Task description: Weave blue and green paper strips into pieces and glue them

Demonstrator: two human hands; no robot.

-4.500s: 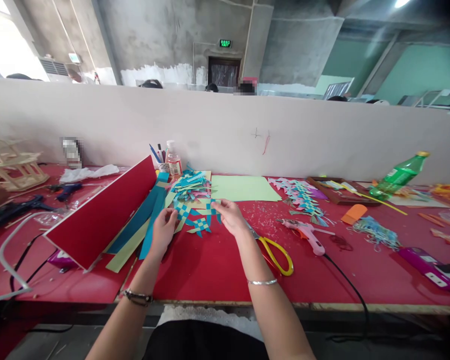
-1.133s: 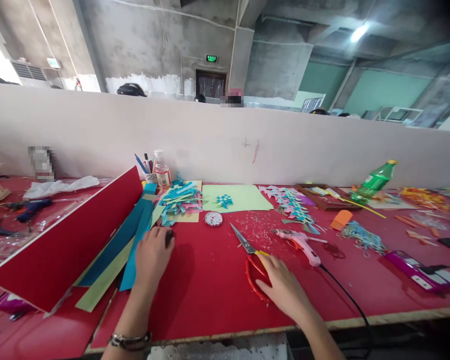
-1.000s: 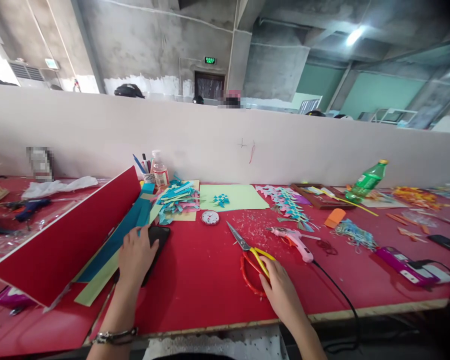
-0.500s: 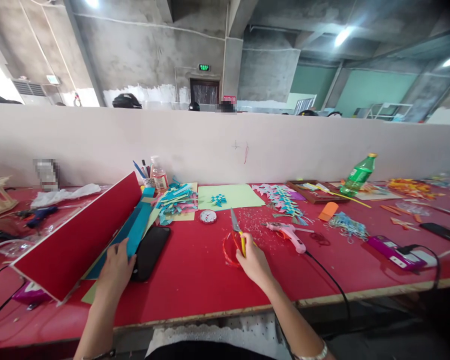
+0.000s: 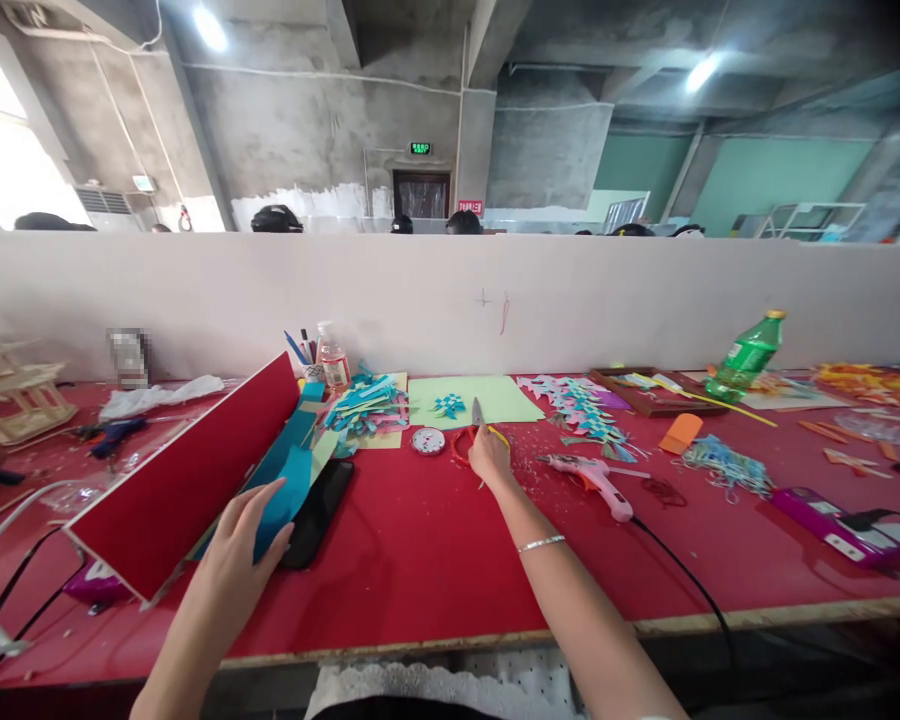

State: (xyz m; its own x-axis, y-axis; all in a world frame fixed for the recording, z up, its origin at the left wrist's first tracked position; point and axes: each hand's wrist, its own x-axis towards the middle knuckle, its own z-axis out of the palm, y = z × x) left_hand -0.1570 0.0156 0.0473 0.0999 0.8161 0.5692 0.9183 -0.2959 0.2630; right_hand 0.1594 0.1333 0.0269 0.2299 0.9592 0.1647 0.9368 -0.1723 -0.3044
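Note:
My left hand (image 5: 240, 530) is at the left, with its fingers and thumb at the two edges of a blue paper strip (image 5: 289, 485). The strip's near end is lifted and bent. Beside that hand lies a black phone (image 5: 322, 515), partly under the paper. My right hand (image 5: 490, 458) is closed on scissors (image 5: 477, 412), whose blades point away from me. Their red and yellow handles are partly hidden by the fingers. Just beyond the blades, a small blue-and-white woven paper piece (image 5: 449, 405) rests on a pale green sheet (image 5: 487, 390).
A red board (image 5: 195, 480) stands on edge at the left. Cut paper strips (image 5: 367, 405) lie by a clear bottle (image 5: 334, 360). A round tin (image 5: 428, 441) sits near the middle. Rightward are a pink glue gun (image 5: 592, 480), its cord, a green bottle (image 5: 750, 355) and a purple power strip (image 5: 840, 525).
My right hand has carried the scissors farther from me, toward the green sheet. The left hand's fingers have spread, and the near end of the blue paper is lifted. The view has shifted slightly.

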